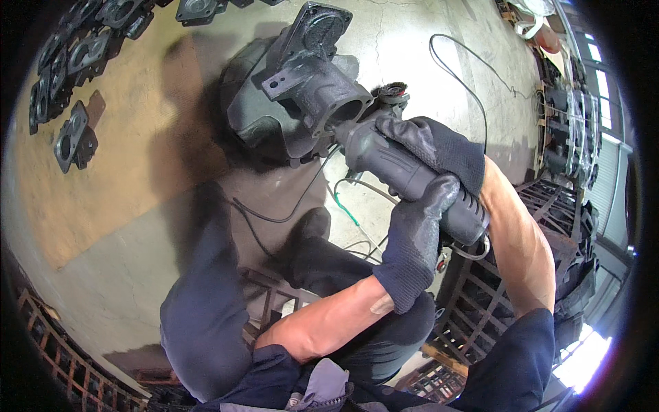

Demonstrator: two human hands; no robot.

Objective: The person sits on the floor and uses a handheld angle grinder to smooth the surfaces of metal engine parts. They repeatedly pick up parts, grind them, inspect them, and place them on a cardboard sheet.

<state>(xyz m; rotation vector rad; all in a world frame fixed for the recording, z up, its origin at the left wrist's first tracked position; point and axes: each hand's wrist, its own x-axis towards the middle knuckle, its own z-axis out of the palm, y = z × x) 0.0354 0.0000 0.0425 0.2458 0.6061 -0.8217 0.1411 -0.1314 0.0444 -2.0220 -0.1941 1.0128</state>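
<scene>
Both hands wear dark gloves and hold a black straight grinder [395, 168]. My right hand [436, 141] is closed over the upper side of its body toward the front. Farther back, my left hand [420, 223] wraps the body from the near side. The grinder's front end meets the round flanged opening of a dark grey metal casting [312, 86]; whether its tip is inside is hard to make out. This casting has a square flange at its far end and rests tilted on a dark, rounded block-like support [257, 110].
Another tool [391, 96] with a dark, red-marked head lies behind the grinder. Cables [274, 220] loop across the floor near my foot [312, 223]. More castings [75, 137] lie on a tan board [137, 185] at left. Metal mesh crates [473, 302] stand right and lower left.
</scene>
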